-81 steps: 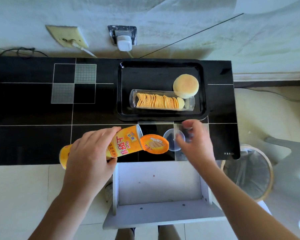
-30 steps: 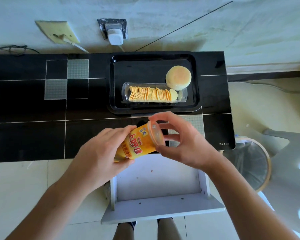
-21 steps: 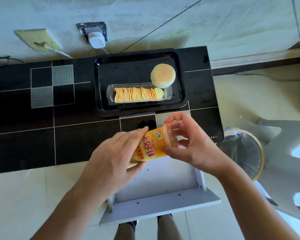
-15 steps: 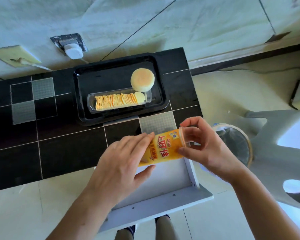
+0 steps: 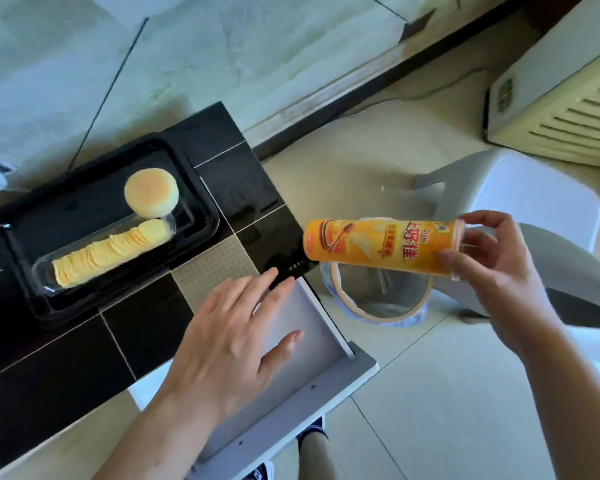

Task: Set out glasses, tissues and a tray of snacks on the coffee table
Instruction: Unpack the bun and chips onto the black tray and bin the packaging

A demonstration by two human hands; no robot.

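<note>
Lying level, chip can (image 5: 381,249) lid-end rightward

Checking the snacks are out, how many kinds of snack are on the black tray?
2: a round bun at the tray's far end, and a clear tub of stacked chips nearer.

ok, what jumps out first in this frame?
The orange cardboard chip can, held sideways in the right hand over the round lined waste bin on the floor. Next, the black rectangular tray on the black tiled table, holding a clear tub of stacked chips and a round pale bun. The left hand hovers open.
</note>
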